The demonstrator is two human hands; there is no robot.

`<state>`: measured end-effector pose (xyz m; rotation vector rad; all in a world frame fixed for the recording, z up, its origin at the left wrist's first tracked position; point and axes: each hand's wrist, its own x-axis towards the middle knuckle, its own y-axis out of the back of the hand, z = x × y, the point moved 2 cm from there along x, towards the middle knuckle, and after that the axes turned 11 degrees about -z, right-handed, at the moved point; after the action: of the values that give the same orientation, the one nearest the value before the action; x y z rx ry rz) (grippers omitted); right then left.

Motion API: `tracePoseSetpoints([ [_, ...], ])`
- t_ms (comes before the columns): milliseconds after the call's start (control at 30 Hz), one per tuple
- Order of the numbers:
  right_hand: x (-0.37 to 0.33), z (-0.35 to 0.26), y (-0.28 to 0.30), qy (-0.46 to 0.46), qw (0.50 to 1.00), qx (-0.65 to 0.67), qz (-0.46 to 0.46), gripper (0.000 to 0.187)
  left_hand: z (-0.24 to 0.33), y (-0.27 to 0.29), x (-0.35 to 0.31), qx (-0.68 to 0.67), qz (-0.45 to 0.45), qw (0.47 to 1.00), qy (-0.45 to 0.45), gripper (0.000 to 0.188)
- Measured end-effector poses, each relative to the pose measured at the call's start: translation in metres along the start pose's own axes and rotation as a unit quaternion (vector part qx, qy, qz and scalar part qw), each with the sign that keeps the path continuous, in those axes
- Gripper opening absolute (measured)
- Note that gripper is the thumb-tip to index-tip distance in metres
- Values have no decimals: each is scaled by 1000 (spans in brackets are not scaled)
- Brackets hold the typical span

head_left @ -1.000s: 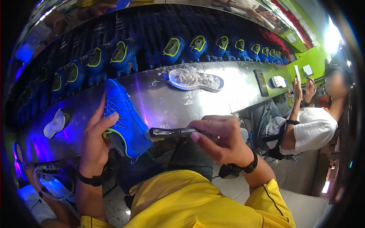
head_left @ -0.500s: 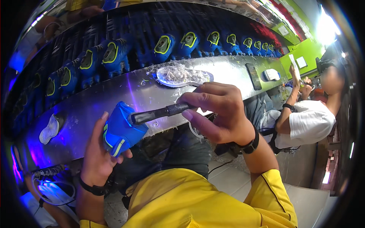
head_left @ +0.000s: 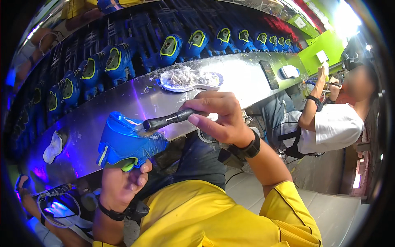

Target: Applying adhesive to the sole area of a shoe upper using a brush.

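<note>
The blue shoe upper [head_left: 123, 142] was held in the air over the near edge of the metal table [head_left: 105, 107], its underside turned up and its yellow-green collar facing down. The left hand [head_left: 125, 181] gripped it from below, the fingers curled close at the collar, though part of them was hidden. The right hand [head_left: 218, 117] pinched a dark-handled brush [head_left: 168, 120] between thumb and fingers, and the bristles met the underside's rim. The step in hand seemed to be brushing this rim; the next stroke would call for a steady left hold and light pressure. On the table lay a shoe sole [head_left: 214, 81] heaped with pale scraps, and a black phone-shaped object [head_left: 269, 75]. Beyond stood a row of similar uppers [head_left: 169, 46]; at right sat a co-worker [head_left: 333, 127] in white.
</note>
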<state>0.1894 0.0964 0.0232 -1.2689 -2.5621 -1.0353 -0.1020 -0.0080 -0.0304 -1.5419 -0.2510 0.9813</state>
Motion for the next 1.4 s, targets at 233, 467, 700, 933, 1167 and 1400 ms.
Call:
tracePoseSetpoints([
  [233, -20, 16, -10, -58, 998, 19, 23, 23, -6, -13, 2, -15, -30, 999, -9, 48],
  [467, -26, 9, -2, -251, 958, 128, 46, 24, 2, -1, 23, 66, -76, 994, -37, 77],
  [700, -24, -17, 20, -162, 983, -41, 72, 26, 31, -45, 68, 135, -88, 980, -115, 58],
  [933, -29, -6, 75, -277, 927, 150, 201, 23, 130, -153, 163, 517, 23, 830, -209, 70],
  [1167, -33, -3, 91, -332, 899, 188, 213, 30, 244, -187, 327, 895, 176, 266, -312, 72],
  [1400, -39, 6, 86, -355, 885, 193, 230, 25, 233, -181, 365, 917, 218, 283, -179, 65],
])
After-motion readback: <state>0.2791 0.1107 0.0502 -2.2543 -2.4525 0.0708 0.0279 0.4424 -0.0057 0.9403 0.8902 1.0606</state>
